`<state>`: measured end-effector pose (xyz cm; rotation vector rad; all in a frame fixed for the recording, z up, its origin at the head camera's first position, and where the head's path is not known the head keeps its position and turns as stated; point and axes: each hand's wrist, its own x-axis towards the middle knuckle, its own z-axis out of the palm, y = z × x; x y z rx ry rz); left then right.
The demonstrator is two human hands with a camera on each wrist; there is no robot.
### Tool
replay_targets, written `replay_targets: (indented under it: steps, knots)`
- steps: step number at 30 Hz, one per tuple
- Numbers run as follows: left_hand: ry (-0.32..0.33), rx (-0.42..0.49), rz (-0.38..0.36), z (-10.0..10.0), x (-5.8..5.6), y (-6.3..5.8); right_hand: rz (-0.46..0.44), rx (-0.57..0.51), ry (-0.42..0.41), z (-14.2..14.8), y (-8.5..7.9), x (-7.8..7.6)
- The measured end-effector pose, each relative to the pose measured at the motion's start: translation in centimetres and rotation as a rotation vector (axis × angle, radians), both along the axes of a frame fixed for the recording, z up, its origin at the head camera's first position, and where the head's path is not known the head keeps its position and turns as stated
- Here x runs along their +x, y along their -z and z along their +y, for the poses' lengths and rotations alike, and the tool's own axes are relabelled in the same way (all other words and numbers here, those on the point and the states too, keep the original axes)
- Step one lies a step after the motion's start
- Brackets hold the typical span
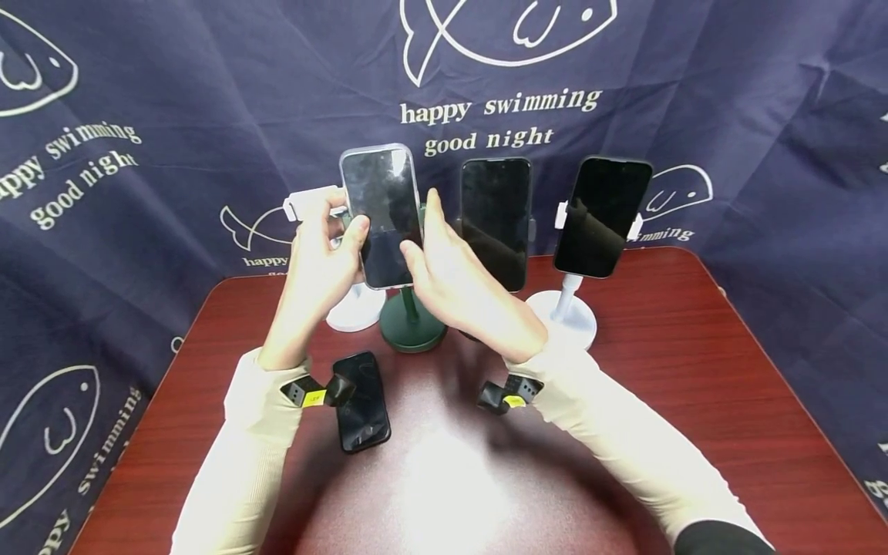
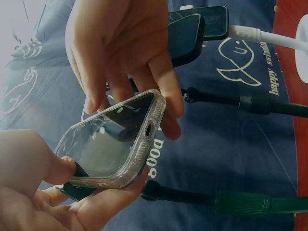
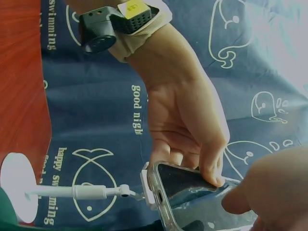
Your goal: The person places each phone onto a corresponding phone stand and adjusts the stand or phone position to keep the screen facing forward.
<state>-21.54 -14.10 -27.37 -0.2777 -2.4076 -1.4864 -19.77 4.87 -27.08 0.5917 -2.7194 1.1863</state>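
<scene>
A phone in a clear case [image 1: 383, 223] stands upright in front of a green phone stand [image 1: 412, 327]. My left hand [image 1: 321, 258] grips its left edge, thumb on the front and fingers behind. In the left wrist view, a dark green clamp piece [image 2: 79, 188] shows by that thumb. Along the phone's right edge lies my right hand [image 1: 458, 281], fingers extended and thumb by the screen's lower right. Whether this thumb presses the glass I cannot tell. Behind the left hand stands a white phone stand [image 1: 355, 312], its clamp [image 1: 305, 202] holding no phone.
Right of the hands, a dark phone [image 1: 496, 220] stands upright, partly covered by the right hand. Farther right, another phone [image 1: 603, 220] sits in a white stand [image 1: 572, 312]. A black phone [image 1: 362, 405] lies on the red-brown table [image 1: 638, 370]. A printed blue cloth [image 1: 291, 92] hangs behind.
</scene>
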Motion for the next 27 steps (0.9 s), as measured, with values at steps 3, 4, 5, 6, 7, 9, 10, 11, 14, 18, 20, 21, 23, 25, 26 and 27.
replay_targets:
  steps: [3, 4, 5, 6, 7, 9, 10, 11, 14, 18, 20, 21, 23, 25, 26, 27]
  knots:
    - [0.005, 0.01, 0.002, -0.1, -0.1, 0.2, -0.005, -0.008, 0.007, -0.4, 0.0, -0.2]
    - [0.008, 0.016, 0.002, -0.1, -0.1, 0.2, -0.005, -0.008, 0.016, -0.5, 0.0, -0.3]
    - [0.012, 0.015, 0.007, -0.1, -0.1, 0.3, -0.007, -0.009, 0.026, -0.6, 0.0, -0.3]
    - [0.014, 0.013, 0.013, -0.1, -0.1, 0.3, -0.008, -0.01, 0.036, -0.7, 0.1, -0.4]
    - [0.016, 0.008, 0.021, -0.2, -0.1, 0.4, -0.007, -0.011, 0.047, -0.9, 0.1, -0.5]
    - [0.022, 0.002, 0.033, -0.2, -0.2, 0.5, 0.022, -0.009, 0.068, -1.1, 0.2, -0.6]
    - [0.025, -0.005, 0.037, -0.3, -0.2, 0.5, 0.047, -0.003, 0.084, -1.2, 0.3, -0.6]
    - [0.019, -0.028, 0.046, -0.3, -0.2, 0.6, 0.078, -0.002, 0.1, -1.2, 0.4, -0.6]
    - [0.007, -0.085, 0.061, -0.3, -0.2, 0.6, 0.203, 0.015, 0.151, -1.5, 0.8, -0.5]
    - [-0.009, -0.122, 0.093, -0.5, -0.3, 0.6, 0.362, 0.049, 0.198, -2.0, 1.1, -0.2]
    - [-0.006, -0.104, 0.098, -0.6, -0.4, 0.6, 0.414, 0.066, 0.209, -2.1, 1.1, -0.2]
    - [-0.002, -0.094, 0.102, -0.6, -0.4, 0.6, 0.417, 0.066, 0.21, -2.2, 1.1, -0.2]
    - [0.003, -0.077, 0.1, -0.6, -0.4, 0.7, 0.406, 0.063, 0.208, -2.2, 0.9, -0.2]
    - [0.011, -0.061, 0.098, -0.6, -0.4, 0.8, 0.369, 0.057, 0.206, -2.1, 0.7, -0.3]
    - [0.014, -0.055, 0.096, -0.6, -0.4, 0.8, 0.346, 0.054, 0.206, -2.1, 0.6, -0.3]
    - [0.017, -0.049, 0.092, -0.5, -0.4, 0.8, 0.323, 0.053, 0.205, -2.1, 0.6, -0.4]
